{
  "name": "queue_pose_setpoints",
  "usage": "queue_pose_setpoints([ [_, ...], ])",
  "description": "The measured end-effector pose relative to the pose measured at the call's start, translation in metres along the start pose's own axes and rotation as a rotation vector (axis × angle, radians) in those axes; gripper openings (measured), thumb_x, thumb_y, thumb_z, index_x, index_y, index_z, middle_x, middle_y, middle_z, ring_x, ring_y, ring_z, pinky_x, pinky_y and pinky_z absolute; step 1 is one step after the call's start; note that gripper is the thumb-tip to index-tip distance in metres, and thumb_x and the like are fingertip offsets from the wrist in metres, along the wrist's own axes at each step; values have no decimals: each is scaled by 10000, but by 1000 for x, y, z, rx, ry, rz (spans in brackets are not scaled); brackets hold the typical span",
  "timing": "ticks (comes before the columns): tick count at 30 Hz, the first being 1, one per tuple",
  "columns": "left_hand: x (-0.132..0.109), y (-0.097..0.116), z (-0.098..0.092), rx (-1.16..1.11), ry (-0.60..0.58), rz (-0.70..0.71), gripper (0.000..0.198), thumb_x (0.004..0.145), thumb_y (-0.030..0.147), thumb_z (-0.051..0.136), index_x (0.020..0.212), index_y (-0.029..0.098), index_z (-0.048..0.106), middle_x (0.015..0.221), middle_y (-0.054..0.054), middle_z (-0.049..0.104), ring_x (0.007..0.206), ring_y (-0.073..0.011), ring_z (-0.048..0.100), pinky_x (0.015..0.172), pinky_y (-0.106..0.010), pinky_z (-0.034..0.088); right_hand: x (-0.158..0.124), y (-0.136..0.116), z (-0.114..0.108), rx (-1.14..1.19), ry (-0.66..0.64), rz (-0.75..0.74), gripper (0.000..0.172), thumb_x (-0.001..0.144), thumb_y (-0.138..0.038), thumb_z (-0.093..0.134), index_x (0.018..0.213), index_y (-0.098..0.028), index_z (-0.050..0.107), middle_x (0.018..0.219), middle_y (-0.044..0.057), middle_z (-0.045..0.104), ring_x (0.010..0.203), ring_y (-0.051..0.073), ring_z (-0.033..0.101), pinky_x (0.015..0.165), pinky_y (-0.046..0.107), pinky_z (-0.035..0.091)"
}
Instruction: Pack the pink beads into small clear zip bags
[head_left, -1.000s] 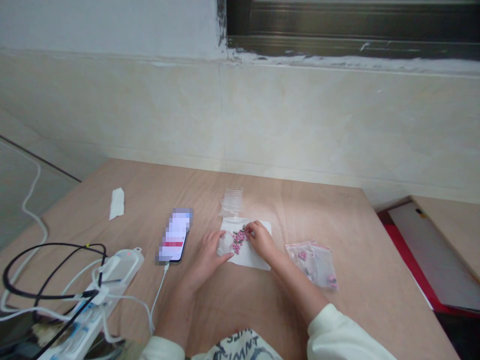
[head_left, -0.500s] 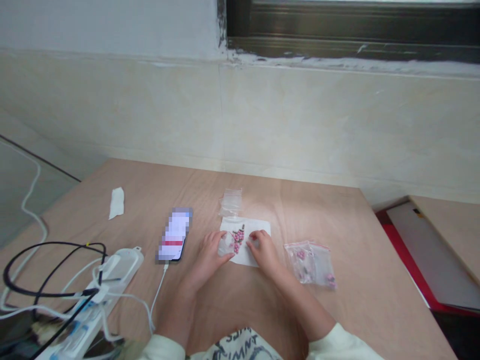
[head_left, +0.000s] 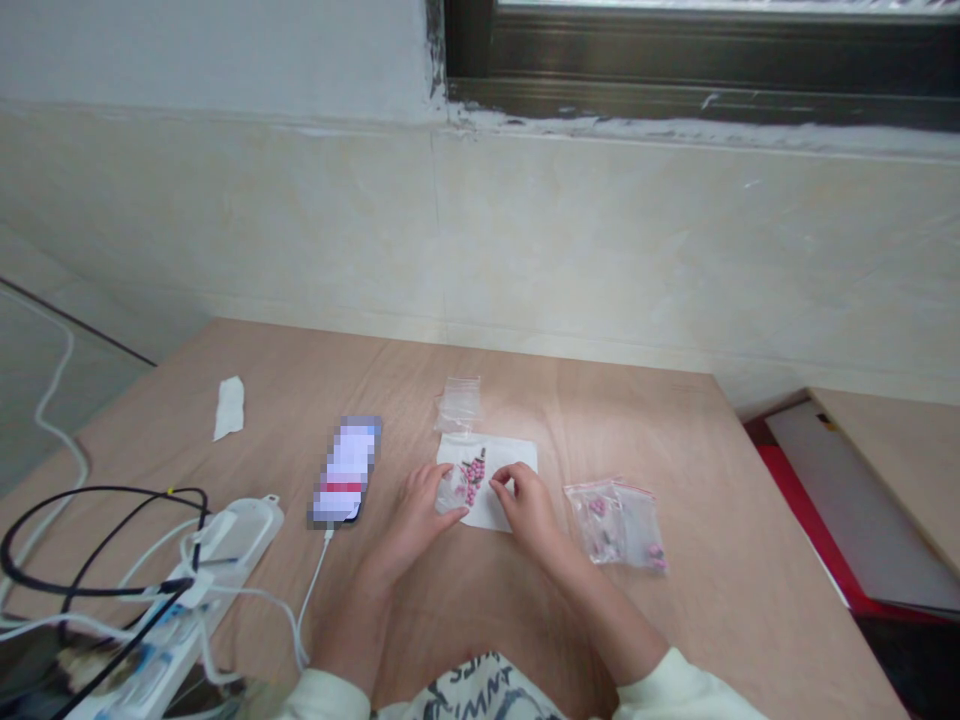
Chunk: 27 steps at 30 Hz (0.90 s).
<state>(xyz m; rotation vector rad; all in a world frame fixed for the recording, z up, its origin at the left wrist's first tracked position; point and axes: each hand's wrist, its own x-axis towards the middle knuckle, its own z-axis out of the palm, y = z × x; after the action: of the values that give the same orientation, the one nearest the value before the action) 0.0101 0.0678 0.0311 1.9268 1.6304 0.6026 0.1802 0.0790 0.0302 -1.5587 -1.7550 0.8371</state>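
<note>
Left hand (head_left: 409, 520) flat-ish, fingers reaching inward; right hand (head_left: 529, 508) curled, fingertips down (hands just apart); forearms (head_left: 600, 600) angled toward each other.

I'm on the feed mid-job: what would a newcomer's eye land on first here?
The pink bead cluster on a white paper sheet stands out first, at the middle of the wooden table, between the left hand and right hand. To its right lies a clear zip bag of pink pieces; to its left, a phone with a pixelated screen.
</note>
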Motion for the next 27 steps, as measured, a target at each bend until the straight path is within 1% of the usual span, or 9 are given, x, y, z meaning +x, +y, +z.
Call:
queue_pose_setpoints([
  [1, 1, -1, 1, 2, 1, 3, 472, 585, 291, 644, 1017, 203, 477, 985, -51, 536, 956, -230, 467, 828, -371, 356, 1, -5, 1, 41, 5, -16, 65, 719, -164, 493, 680, -172, 544, 701, 37, 568, 663, 152, 498, 621, 265, 393],
  [3, 2, -1, 3, 2, 6, 13, 467, 580, 295, 646, 1009, 199, 487, 977, -51, 542, 940, -229, 475, 815, -369, 364, 4, -13, 4, 113, -30, -47, 54, 718, -193, 508, 688, -177, 551, 702, 28, 578, 641, 140, 500, 598, 250, 393],
  [5, 2, -1, 2, -1, 15, 19, 468, 578, 290, 647, 1008, 195, 489, 977, -53, 544, 935, -227, 477, 813, -367, 367, 7, -15, 8, 144, -45, -31, 62, 722, -209, 506, 704, -177, 555, 712, 28, 585, 634, 135, 504, 586, 241, 393],
  [8, 2, 0, -2, -1, 17, 18, 469, 584, 293, 643, 1012, 182, 486, 971, -62, 545, 939, -226, 474, 823, -367, 366, 14, -9, 14, 64, 42, 63, 92, 733, -224, 483, 722, -161, 550, 736, 50, 583, 681, 152, 513, 623, 258, 393],
  [10, 2, 0, -4, -1, 19, 9, 473, 584, 293, 644, 1014, 177, 484, 973, -66, 545, 944, -227, 473, 828, -370, 364, 20, -1, 18, -27, 62, 103, 90, 722, -218, 489, 708, -152, 548, 729, 62, 576, 704, 166, 514, 647, 270, 389],
  [13, 2, 1, -7, -1, 27, -12, 468, 573, 272, 650, 1005, 192, 488, 977, -61, 544, 951, -230, 473, 827, -374, 364, 27, 9, 23, -117, 15, 117, 68, 699, -200, 505, 673, -157, 551, 698, 59, 572, 681, 166, 515, 630, 263, 384],
  [17, 3, 3, -7, -2, 18, -21, 463, 564, 255, 658, 993, 197, 494, 972, -56, 547, 945, -231, 478, 823, -378, 365, 31, 15, 27, -146, -23, 127, 49, 682, -194, 521, 656, -167, 551, 667, 46, 575, 639, 154, 520, 575, 240, 371],
  [23, 3, 1, -7, 7, 13, -16, 460, 570, 265, 654, 993, 184, 491, 961, -62, 551, 939, -233, 480, 821, -372, 371, 36, 13, 27, -143, -76, 178, 47, 661, -169, 524, 618, -171, 543, 574, 24, 568, 534, 132, 507, 479, 214, 324],
  [27, 3, -1, -4, 12, 21, 11, 455, 593, 277, 639, 1006, 185, 474, 972, -62, 542, 945, -227, 469, 823, -369, 368, 36, 5, 21, -80, -60, 209, 53, 654, -155, 516, 608, -158, 542, 568, 24, 565, 533, 130, 506, 488, 215, 334],
])
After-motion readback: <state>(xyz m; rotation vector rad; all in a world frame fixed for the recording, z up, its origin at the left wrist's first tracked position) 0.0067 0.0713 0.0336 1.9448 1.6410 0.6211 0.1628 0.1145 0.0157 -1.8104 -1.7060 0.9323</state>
